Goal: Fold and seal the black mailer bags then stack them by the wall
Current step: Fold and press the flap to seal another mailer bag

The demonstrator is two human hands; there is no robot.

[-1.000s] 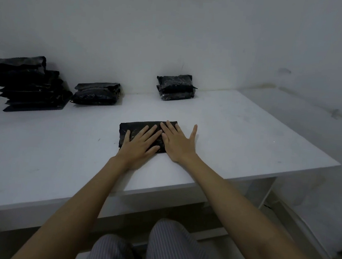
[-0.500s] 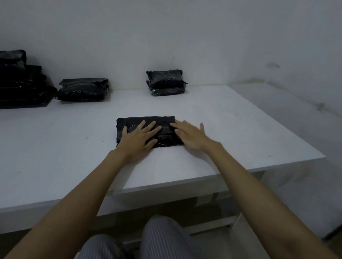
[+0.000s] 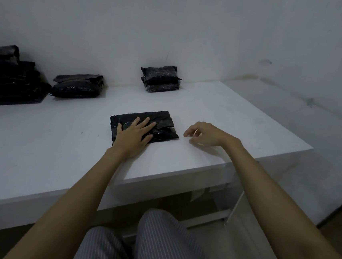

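Note:
A folded black mailer bag (image 3: pixel 163 126) lies flat on the white table (image 3: pixel 229 122) in front of me. My left hand (image 3: pixel 135 135) presses on its left half with straight fingers. My right hand (image 3: pixel 204 134) hovers just right of the bag, off it, fingers loosely curled and holding nothing. By the wall stands a small stack of folded black bags (image 3: pixel 160 78). Further left lies another black bag (image 3: pixel 78 86), and at the far left a pile of black bags (image 3: pixel 8 78).
The table's right edge and front corner (image 3: pixel 308 147) lie close to my right hand. The white wall (image 3: pixel 176 25) runs along the back of the table. My striped trouser legs (image 3: pixel 155 242) show under the table's front edge.
My right hand has slid off the bag's right end and lifted, its fingers curling. My left hand stays pressing on the bag. The view has shifted slightly.

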